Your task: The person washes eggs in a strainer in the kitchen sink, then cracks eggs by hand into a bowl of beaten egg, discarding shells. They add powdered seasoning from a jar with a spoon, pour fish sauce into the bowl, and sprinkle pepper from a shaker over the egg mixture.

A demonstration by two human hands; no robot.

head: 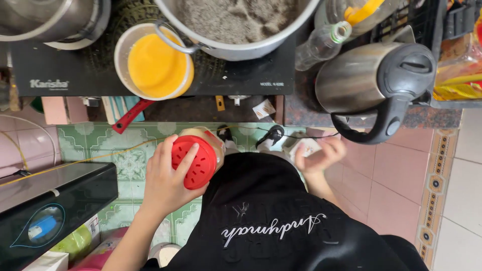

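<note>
The left hand [168, 178] is closed around a small clear plastic jar with a round red perforated lid [197, 159]; the fingers wrap over the lid and the jar is tilted, held in the air in front of the person's black garment [271, 221], below the edge of the table [301, 108]. The lid is on the jar, so I judge that nothing is shaken out of it at this moment. The right hand [321, 155] is partly open and blurred, with the fingers curled near a small white packet [305, 146]; whether it really grips the packet I cannot tell. On the table, above the hands, a white plastic bowl with a smooth yellow liquid [156, 64] stands on a black flat stove [60, 70], just beside a large metal pot with grey grainy content [236, 20]. The yellow liquid looks plain, without visible grains on top. A steel electric kettle with black handle [371, 85] stands at the right, near an empty clear bottle [321, 45].
</note>
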